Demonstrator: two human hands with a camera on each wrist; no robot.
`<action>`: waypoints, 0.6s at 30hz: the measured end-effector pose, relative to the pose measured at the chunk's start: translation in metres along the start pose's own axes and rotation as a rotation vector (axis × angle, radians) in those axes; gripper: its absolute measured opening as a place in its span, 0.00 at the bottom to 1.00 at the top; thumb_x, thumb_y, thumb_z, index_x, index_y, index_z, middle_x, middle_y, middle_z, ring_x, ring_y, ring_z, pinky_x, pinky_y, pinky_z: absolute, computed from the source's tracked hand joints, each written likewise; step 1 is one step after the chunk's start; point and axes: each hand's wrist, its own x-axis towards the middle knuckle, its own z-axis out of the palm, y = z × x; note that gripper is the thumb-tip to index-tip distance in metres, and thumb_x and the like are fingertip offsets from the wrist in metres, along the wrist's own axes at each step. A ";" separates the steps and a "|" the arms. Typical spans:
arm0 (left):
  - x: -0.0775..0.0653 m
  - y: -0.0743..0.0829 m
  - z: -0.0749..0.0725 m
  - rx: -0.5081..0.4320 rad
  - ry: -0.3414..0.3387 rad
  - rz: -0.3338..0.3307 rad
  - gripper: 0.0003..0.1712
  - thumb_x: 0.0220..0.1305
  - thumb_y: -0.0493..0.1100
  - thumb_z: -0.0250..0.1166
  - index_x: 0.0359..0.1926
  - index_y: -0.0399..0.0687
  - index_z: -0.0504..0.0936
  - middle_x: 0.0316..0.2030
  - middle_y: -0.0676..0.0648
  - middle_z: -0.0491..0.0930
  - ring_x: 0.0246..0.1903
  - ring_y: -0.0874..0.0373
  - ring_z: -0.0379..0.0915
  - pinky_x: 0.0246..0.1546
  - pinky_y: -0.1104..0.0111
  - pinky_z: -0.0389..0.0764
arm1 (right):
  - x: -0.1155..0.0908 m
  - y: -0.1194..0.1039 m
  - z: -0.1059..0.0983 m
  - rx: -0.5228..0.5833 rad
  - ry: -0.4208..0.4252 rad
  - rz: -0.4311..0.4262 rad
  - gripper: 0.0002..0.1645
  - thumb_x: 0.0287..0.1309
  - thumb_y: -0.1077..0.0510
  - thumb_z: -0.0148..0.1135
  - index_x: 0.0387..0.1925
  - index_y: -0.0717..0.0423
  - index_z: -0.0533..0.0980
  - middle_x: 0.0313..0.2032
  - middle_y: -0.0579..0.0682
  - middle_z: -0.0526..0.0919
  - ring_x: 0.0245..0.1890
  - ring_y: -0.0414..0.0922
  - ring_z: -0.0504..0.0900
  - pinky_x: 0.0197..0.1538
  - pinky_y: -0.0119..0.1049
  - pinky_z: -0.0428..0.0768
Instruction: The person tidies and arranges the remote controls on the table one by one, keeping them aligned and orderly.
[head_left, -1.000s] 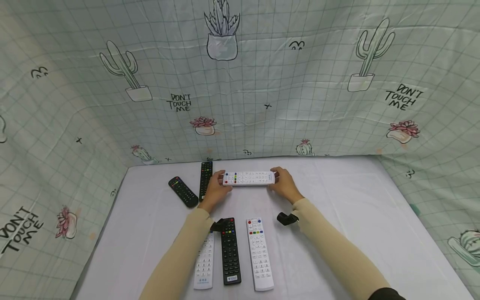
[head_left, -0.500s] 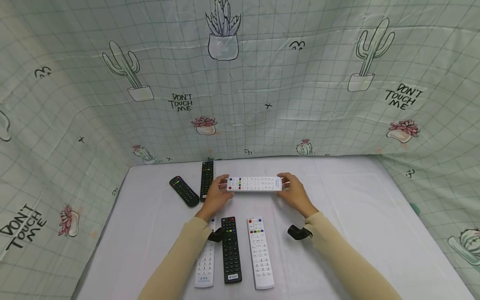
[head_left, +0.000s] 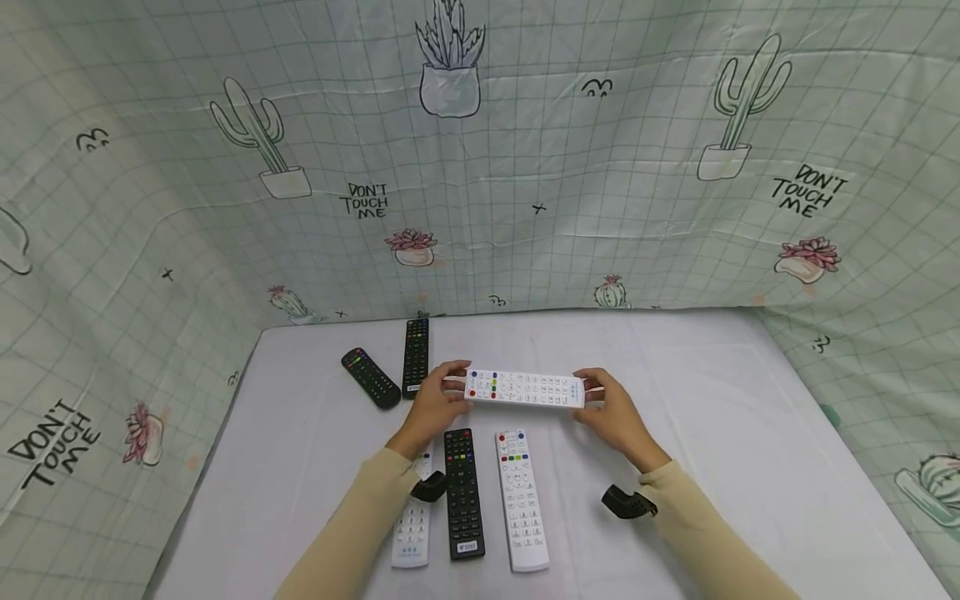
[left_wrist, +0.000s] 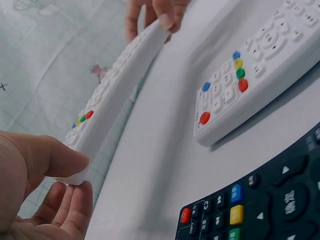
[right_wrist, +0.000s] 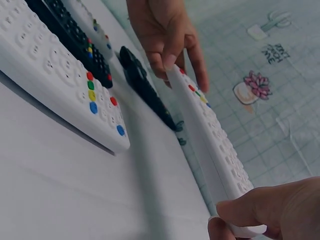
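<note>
Both hands hold a white remote control lengthwise between them, raised over the white table with its buttons facing up. My left hand pinches the end with coloured buttons; its thumb lies on the near side in the left wrist view. At the other end, my right hand grips with thumb and fingers, also seen in the right wrist view, where the thumb covers part of the remote. Nearer the body lie a black remote, a white remote and another white remote partly hidden by the left sleeve.
Behind the left hand, a long black remote and a shorter, slanted black remote lie on the table. A cloth printed with cacti hangs along the back and sides.
Both hands have brought the white remote toward the body and a little rightward, and its right end now tilts slightly nearer. The other remotes stay put.
</note>
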 end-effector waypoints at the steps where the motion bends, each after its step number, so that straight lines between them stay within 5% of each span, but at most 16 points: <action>1: -0.002 0.000 0.000 -0.007 -0.008 -0.002 0.39 0.58 0.19 0.66 0.71 0.35 0.72 0.62 0.35 0.73 0.54 0.46 0.76 0.54 0.61 0.84 | -0.003 0.001 -0.001 0.005 -0.002 0.001 0.35 0.54 0.74 0.70 0.65 0.70 0.72 0.55 0.68 0.78 0.53 0.62 0.81 0.51 0.49 0.83; 18: -0.027 0.003 0.003 -0.012 -0.084 0.013 0.37 0.60 0.22 0.66 0.71 0.36 0.75 0.60 0.36 0.74 0.48 0.50 0.79 0.46 0.65 0.86 | -0.046 0.003 -0.008 0.085 -0.064 0.027 0.34 0.55 0.73 0.71 0.63 0.71 0.70 0.57 0.67 0.75 0.53 0.59 0.81 0.42 0.32 0.82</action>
